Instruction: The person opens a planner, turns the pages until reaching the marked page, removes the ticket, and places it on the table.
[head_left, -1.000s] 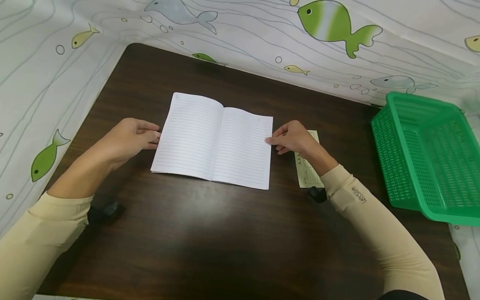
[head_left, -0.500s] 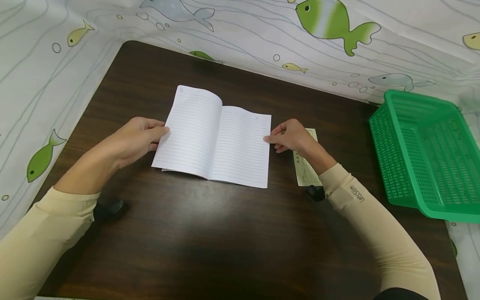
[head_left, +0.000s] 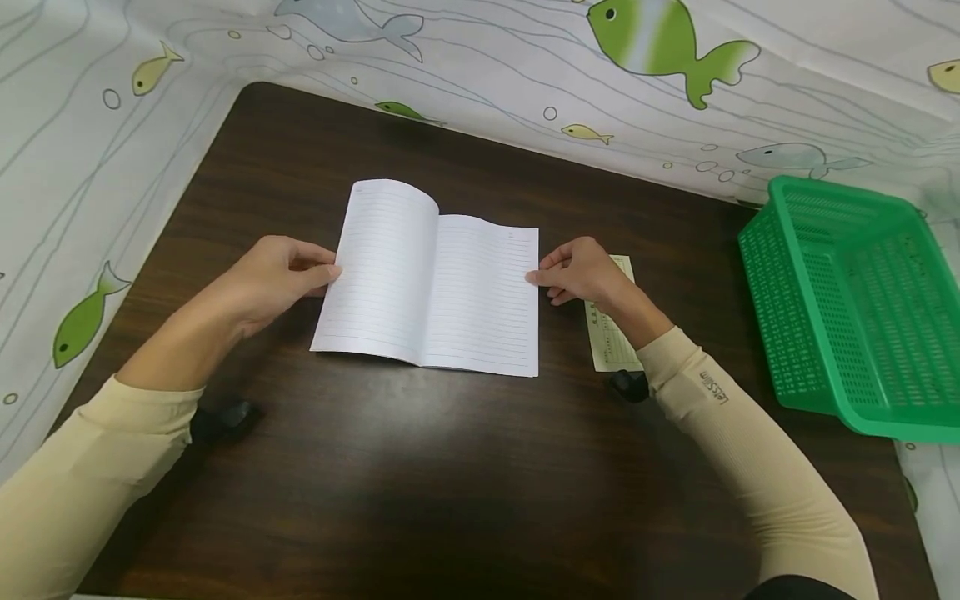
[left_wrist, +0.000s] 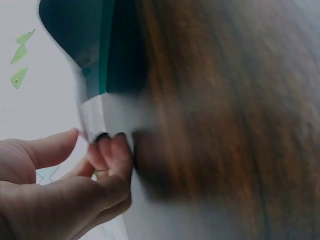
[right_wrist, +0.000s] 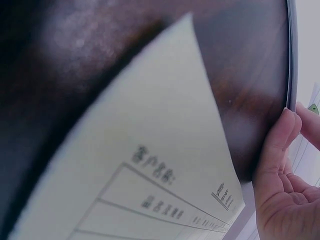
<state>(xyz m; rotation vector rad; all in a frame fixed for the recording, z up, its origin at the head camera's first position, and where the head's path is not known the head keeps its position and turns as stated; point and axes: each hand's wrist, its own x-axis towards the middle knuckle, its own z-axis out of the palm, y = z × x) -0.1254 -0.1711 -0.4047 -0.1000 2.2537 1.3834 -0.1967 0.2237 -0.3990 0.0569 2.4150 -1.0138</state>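
An open lined notebook [head_left: 480,300] lies on the dark table in the head view, its left pages curving up from the middle fold. At its left edge, my left hand [head_left: 281,275] pinches the paper, thumb on the page and the other fingers mostly behind it. My right hand [head_left: 581,271] pinches the right edge between thumb and fingers. Partly under the right wrist lies a pale yellow printed form [head_left: 609,342]. The right wrist view shows that form [right_wrist: 165,110] large beside the hand, with the notebook's edge thin between the fingertips. Blur covers much of the left wrist view.
A green perforated plastic basket [head_left: 806,333] stands at the right end of the brown table [head_left: 420,492]. Behind and to the left hangs a white sheet [head_left: 495,50] printed with fish. The front of the table shows bare wood.
My left hand has moved right from beside the notebook's edge and now pinches the left pages, which have risen and shifted inward. The right hand keeps its hold on the right edge.
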